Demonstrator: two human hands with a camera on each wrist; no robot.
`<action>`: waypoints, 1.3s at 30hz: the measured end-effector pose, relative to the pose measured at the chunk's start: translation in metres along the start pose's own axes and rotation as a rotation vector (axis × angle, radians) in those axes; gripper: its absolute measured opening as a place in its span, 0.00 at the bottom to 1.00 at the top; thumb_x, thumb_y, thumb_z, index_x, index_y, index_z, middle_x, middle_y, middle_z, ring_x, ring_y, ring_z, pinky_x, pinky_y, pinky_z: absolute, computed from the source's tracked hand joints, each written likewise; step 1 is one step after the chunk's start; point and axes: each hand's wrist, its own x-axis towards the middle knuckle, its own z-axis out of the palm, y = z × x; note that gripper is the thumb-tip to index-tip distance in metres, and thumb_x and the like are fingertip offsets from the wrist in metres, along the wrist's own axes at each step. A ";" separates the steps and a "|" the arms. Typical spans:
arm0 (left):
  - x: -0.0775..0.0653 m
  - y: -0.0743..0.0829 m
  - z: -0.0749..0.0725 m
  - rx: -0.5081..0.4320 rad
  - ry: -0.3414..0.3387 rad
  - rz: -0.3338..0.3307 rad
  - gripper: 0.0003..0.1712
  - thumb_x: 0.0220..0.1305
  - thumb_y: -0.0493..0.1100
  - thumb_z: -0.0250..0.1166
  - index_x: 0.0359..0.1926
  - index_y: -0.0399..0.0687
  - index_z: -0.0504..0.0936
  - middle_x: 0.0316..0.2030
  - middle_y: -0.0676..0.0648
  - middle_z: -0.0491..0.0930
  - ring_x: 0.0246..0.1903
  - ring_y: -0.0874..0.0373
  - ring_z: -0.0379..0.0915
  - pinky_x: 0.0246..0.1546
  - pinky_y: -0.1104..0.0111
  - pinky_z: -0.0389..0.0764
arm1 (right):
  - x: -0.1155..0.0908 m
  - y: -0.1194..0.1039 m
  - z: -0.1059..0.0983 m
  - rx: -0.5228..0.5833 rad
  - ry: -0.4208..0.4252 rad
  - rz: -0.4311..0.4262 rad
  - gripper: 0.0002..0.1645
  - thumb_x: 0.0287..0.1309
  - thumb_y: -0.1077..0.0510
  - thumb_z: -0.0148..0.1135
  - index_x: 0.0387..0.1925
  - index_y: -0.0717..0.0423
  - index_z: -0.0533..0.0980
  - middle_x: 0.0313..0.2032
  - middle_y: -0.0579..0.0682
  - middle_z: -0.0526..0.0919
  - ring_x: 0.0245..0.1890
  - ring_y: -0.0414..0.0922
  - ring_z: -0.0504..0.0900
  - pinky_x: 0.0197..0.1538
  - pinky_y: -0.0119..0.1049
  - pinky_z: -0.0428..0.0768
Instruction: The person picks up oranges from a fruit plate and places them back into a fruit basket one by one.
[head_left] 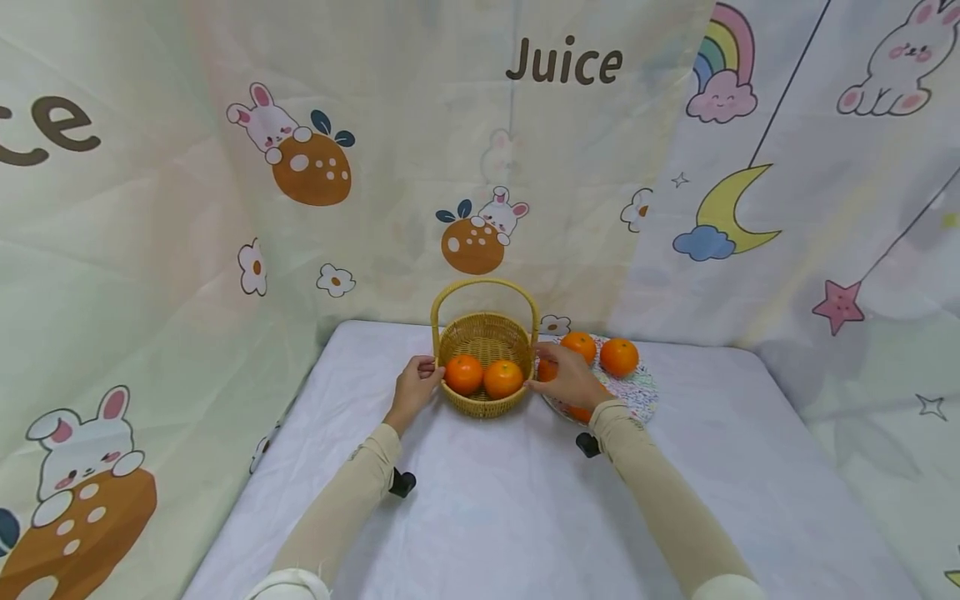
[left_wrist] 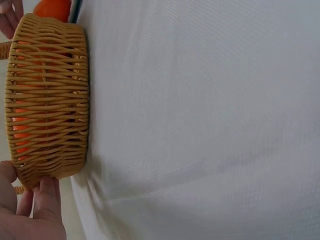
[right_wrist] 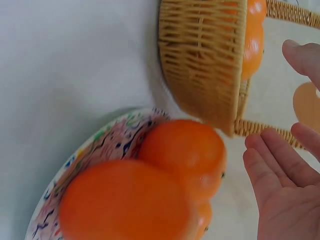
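Observation:
A yellow-brown wicker basket (head_left: 480, 407) with a tall arched handle stands on the table, with two oranges (head_left: 464, 374) inside. At its left side, my left hand (head_left: 415, 387) holds the rim, thumb on the edge and fingers against the outer weave; the left wrist view shows this hand (left_wrist: 32, 215) close up. My right hand (head_left: 567, 377) is at the basket's right side. Seen from the right wrist, this hand (right_wrist: 287, 185) has its fingers extended beside the foot of the handle and its thumb spread apart, with nothing gripped.
Right of the basket, partly under my right forearm, is a round plate (head_left: 643, 395) with a colourful speckled pattern. Several oranges (head_left: 619, 357) lie on it. A white cloth (head_left: 480, 517) covers the table, and printed fabric walls (head_left: 405, 125) rise behind and at both sides.

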 end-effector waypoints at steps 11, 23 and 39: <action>-0.001 0.001 -0.003 0.008 0.008 0.003 0.21 0.65 0.42 0.66 0.54 0.37 0.74 0.47 0.39 0.79 0.48 0.47 0.76 0.49 0.58 0.78 | -0.012 0.020 -0.015 0.034 0.066 0.017 0.47 0.48 0.42 0.75 0.65 0.56 0.68 0.61 0.56 0.75 0.59 0.56 0.75 0.60 0.53 0.73; -0.001 -0.001 -0.001 0.013 0.000 0.006 0.21 0.65 0.42 0.66 0.54 0.36 0.74 0.47 0.39 0.79 0.49 0.47 0.76 0.51 0.58 0.77 | -0.031 0.049 -0.026 0.145 0.145 0.069 0.44 0.50 0.50 0.75 0.65 0.59 0.66 0.60 0.58 0.73 0.60 0.57 0.73 0.63 0.54 0.69; -0.001 -0.001 -0.001 0.007 0.001 -0.001 0.20 0.66 0.43 0.65 0.54 0.38 0.74 0.47 0.40 0.79 0.48 0.48 0.76 0.50 0.58 0.78 | -0.050 0.078 -0.019 0.103 0.180 0.203 0.49 0.49 0.39 0.73 0.65 0.61 0.66 0.61 0.63 0.71 0.60 0.61 0.71 0.62 0.56 0.70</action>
